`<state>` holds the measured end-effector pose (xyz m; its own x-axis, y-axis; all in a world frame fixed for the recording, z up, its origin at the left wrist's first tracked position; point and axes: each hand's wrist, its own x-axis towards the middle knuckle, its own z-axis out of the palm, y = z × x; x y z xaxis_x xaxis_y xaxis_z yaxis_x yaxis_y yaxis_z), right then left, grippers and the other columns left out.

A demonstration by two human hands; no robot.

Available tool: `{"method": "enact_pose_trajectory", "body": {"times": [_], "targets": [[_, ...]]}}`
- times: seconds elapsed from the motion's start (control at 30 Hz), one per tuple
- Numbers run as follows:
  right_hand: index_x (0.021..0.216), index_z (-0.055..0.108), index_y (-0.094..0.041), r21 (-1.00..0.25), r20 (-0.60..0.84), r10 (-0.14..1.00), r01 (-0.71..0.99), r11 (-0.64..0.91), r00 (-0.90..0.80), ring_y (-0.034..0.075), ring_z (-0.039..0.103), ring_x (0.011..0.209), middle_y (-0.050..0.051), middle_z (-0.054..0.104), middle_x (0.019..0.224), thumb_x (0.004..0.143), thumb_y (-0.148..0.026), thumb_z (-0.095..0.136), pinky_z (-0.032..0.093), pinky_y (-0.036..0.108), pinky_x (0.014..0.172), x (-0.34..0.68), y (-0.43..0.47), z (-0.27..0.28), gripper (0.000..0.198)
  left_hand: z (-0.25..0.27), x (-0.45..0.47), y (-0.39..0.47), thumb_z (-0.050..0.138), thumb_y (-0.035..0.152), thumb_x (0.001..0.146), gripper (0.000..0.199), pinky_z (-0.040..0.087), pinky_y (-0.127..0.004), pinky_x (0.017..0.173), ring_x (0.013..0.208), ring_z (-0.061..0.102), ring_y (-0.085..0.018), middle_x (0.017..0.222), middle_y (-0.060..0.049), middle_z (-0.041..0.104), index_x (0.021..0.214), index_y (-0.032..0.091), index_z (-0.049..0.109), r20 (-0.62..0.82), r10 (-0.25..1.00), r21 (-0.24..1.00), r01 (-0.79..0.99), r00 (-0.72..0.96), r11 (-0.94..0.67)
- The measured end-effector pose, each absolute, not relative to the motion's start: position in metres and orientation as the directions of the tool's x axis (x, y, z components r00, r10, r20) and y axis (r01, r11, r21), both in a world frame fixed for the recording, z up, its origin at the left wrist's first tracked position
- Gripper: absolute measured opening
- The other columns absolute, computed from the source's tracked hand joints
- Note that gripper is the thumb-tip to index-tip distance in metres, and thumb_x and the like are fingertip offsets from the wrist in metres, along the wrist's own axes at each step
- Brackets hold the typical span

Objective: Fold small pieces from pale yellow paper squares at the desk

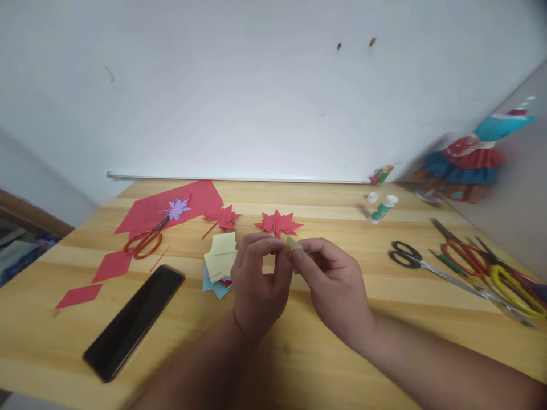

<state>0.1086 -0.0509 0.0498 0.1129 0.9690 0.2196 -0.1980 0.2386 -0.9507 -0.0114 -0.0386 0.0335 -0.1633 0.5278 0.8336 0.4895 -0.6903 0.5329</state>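
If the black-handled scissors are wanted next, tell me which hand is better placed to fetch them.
The right hand, most likely: the black-handled scissors lie on its side, farther from the left hand. Both hands are at the small yellowish paper, so the right may need freeing first.

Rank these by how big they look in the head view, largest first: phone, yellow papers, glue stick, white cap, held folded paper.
1. Phone
2. Yellow papers
3. Glue stick
Last, unranked: white cap and held folded paper; too close, the paper partly covered.
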Motion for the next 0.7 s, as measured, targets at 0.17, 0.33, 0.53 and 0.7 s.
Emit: {"method": "enact_pose_trajectory", "body": {"times": [0.17,0.33,0.53,0.7], "targets": [[0.084,0.078,-0.023,-0.959,0.2,0.973,-0.182,0.22,0.119,0.014,0.058,0.059,0.0,0.068,0.066,0.083,-0.037,0.084,0.05,0.025,0.051,0.1085,-0.051,0.0509,0.015,0.0373,-0.0107,-0.0399,0.063,0.005,0.093,0.026,0.058,-0.025,0.077,0.086,0.068,-0.013,0.095,-0.002,0.069,0.112,0.022,0.065,0.85,0.513,0.486,0.553,-0.118,-0.677],[0.084,0.077,-0.022,-0.959,0.183,0.976,-0.197,0.203,0.118,0.013,0.056,0.057,-0.001,0.065,0.064,0.082,-0.039,0.084,0.049,0.025,0.052,0.1077,-0.0504,0.052,0.018,0.0384,-0.0112,-0.0422,0.067,0.004,0.092,0.021,0.059,-0.026,0.079,0.089,0.067,-0.013,0.099,-0.003,0.067,0.104,0.022,0.067,0.879,0.466,0.438,0.557,-0.1,-0.706],[0.079,0.075,-0.022,-0.957,0.152,0.979,-0.226,0.18,0.137,0.012,0.056,0.059,-0.002,0.064,0.063,0.078,-0.034,0.083,0.049,0.025,0.054,0.1074,-0.0473,0.0546,0.015,0.0332,-0.0117,-0.0402,0.065,0.001,0.092,0.029,0.06,-0.03,0.082,0.093,0.069,-0.015,0.101,-0.003,0.07,0.111,0.023,0.064,0.876,0.475,0.454,0.486,-0.088,-0.747],[0.078,0.075,-0.021,-0.96,0.132,0.982,-0.231,0.16,0.133,0.012,0.054,0.059,-0.001,0.065,0.063,0.077,-0.034,0.083,0.048,0.025,0.053,0.1079,-0.0465,0.0551,0.015,0.0366,-0.011,-0.0383,0.067,0.003,0.091,0.029,0.06,-0.03,0.08,0.088,0.07,-0.014,0.095,-0.002,0.072,0.111,0.023,0.065,0.888,0.45,0.425,0.548,-0.097,-0.721]]}}
